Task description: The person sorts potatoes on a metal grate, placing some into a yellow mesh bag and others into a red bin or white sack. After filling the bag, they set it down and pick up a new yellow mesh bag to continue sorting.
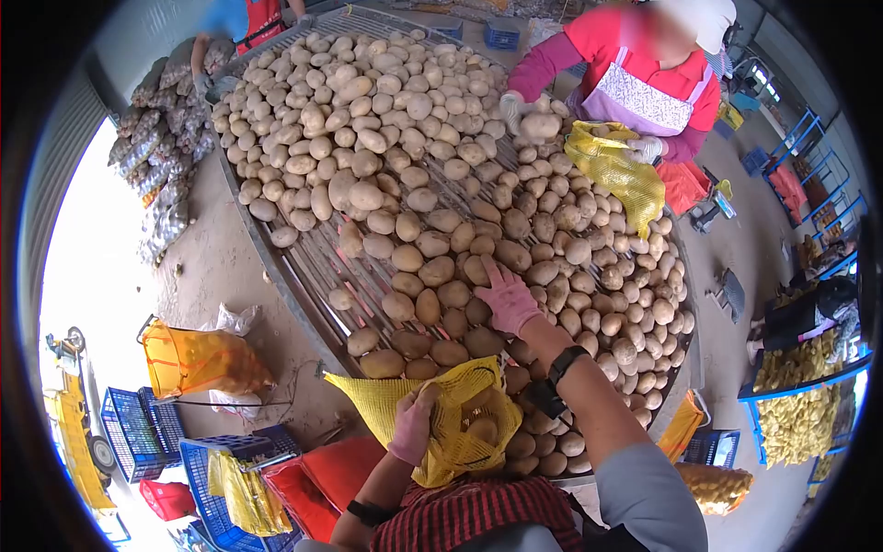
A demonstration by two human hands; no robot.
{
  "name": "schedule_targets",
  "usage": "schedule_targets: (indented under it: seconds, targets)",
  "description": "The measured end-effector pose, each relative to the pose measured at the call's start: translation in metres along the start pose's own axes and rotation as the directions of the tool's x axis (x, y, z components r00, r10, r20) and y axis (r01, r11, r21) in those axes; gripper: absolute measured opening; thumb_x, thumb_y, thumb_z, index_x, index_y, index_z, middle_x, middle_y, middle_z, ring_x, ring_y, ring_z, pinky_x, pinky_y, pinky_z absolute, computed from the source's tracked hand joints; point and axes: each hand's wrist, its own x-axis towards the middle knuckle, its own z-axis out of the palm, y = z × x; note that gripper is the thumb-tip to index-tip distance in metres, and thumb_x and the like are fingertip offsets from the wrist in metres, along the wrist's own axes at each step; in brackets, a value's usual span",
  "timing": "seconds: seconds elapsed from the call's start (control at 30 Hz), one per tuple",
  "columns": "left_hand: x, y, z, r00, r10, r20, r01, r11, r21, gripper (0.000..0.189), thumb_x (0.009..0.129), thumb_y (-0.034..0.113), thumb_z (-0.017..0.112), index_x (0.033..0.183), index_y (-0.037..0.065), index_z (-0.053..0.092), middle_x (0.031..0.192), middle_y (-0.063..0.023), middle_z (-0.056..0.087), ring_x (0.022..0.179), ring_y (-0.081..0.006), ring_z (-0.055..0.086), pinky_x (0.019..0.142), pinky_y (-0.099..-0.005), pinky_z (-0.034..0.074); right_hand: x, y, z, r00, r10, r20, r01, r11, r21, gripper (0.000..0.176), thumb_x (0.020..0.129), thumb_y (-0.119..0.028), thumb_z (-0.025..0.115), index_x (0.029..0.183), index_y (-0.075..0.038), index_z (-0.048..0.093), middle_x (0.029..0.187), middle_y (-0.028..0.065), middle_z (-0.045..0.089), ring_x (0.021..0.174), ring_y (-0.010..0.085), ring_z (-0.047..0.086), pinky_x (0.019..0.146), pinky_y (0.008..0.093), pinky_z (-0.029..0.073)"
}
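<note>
My left hand (414, 425), in a pink glove, grips the rim of a yellow mesh bag (455, 449) close to my body. The bag's mouth gapes upward, and a few potatoes (481, 429) show inside it. Stretched forward over the slatted sorting table (308, 290), my right hand (509, 298) wears a pink glove too. Its fingers are apart and touch loose potatoes (437, 270); none is clearly held. Potatoes surround this hand on both sides, with a large heap (359, 120) farther back.
Across the table a person (635, 83) in an apron holds another yellow mesh bag (616, 179) and potatoes. Another person (262, 23) stands at the far left end. Filled sacks (166, 129), an orange bag (198, 359) and blue crates (138, 432) stand left; blue racks (809, 391) stand right.
</note>
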Motion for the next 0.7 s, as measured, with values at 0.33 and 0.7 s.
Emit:
schedule_targets:
  seconds: [0.33,0.7]
  targets:
    - [-0.003,0.010,0.021,1.000,0.004,-0.005,-0.004,1.000,-0.008,0.030,0.096,0.024,0.052,0.107,-0.002,0.063,0.091,-0.0036,0.065,0.079,-0.0101,0.061,0.069,-0.0240,0.050,-0.094,-0.016,-0.038,0.996,0.001,-0.095,0.092,-0.231,0.969,0.067,0.069,-0.016,0.080,0.128,-0.004,0.052,0.131,0.0131,0.051,0.118,0.0240,0.054,0.096,0.0348,0.047]
    - [-0.024,0.060,0.015,0.723,0.343,0.600,-0.690,0.323,0.648,0.027,0.095,0.016,0.049,0.114,-0.001,0.058,0.103,-0.0106,0.065,0.094,-0.0213,0.064,0.082,-0.0327,0.049,-0.179,-0.090,-0.040,0.866,-0.155,0.475,-0.465,0.099,0.880,0.060,0.089,-0.036,0.063,0.136,-0.003,0.046,0.121,0.0122,0.060,0.109,0.0187,0.058,0.090,0.0270,0.047]
